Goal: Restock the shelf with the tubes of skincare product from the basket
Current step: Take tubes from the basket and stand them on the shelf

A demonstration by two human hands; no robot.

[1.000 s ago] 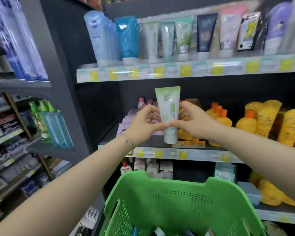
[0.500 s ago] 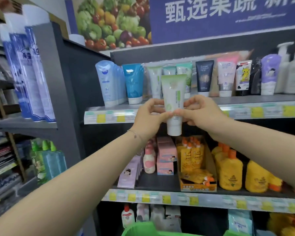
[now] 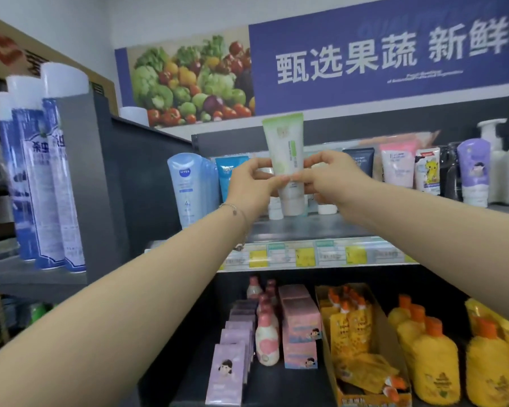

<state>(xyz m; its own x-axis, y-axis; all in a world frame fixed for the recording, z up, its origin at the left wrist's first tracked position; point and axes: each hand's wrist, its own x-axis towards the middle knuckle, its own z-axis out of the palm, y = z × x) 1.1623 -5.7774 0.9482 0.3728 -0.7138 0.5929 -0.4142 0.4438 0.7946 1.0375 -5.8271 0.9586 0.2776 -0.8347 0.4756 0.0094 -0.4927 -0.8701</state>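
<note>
A white tube with a pale green top [image 3: 285, 148] stands cap down, held upright between both hands just above the top shelf [image 3: 306, 227]. My left hand [image 3: 252, 183] pinches its left side and my right hand [image 3: 332, 180] pinches its right side, fingertips meeting across the lower body. Its white cap hangs slightly above the shelf board, among the row of tubes. The green basket is out of view.
Along the top shelf stand pale blue Nivea tubes [image 3: 187, 186], a teal tube [image 3: 228, 171], and dark, pink and purple tubes [image 3: 473, 171] to the right. Below are pink boxes [image 3: 300, 324] and yellow bottles [image 3: 432, 359]. Blue spray cans [image 3: 41, 171] fill the left rack.
Both hands have lifted the tube from the lower shelf level up to the top shelf's row of tubes. The view has tilted upward and the green basket has dropped out of sight.
</note>
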